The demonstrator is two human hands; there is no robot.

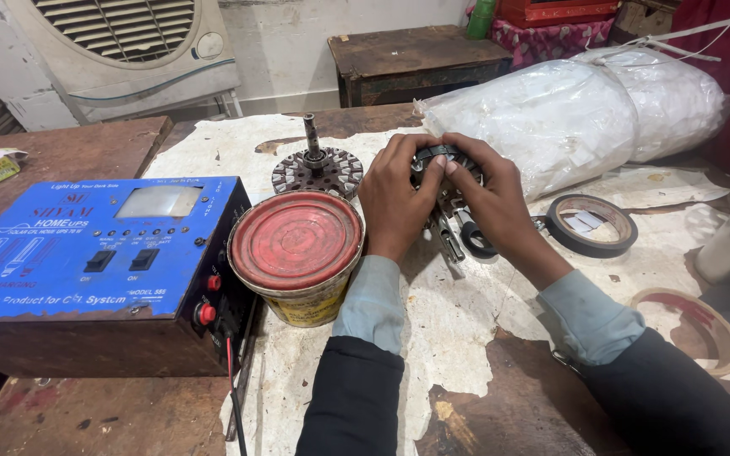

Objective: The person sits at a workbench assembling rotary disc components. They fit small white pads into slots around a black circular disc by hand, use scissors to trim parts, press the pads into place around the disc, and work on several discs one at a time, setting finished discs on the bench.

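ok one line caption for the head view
Both hands grip a dark round motor part beside a red-lidded tin.

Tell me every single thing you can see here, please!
Round metal motor part: one, dark grey, held between both hands.
Toothed disc with shaft: one, rusty grey, behind the tub.
Tub with lid: one, red lid, left of the hands.
Power box: one, blue, far left.
Tape roll: one, black, right of the hands.
Plastic bundle: one, white, back right.
Air cooler: one, cream, back left.
Left hand: one, on the motor part.
Right hand: one, on the motor part.
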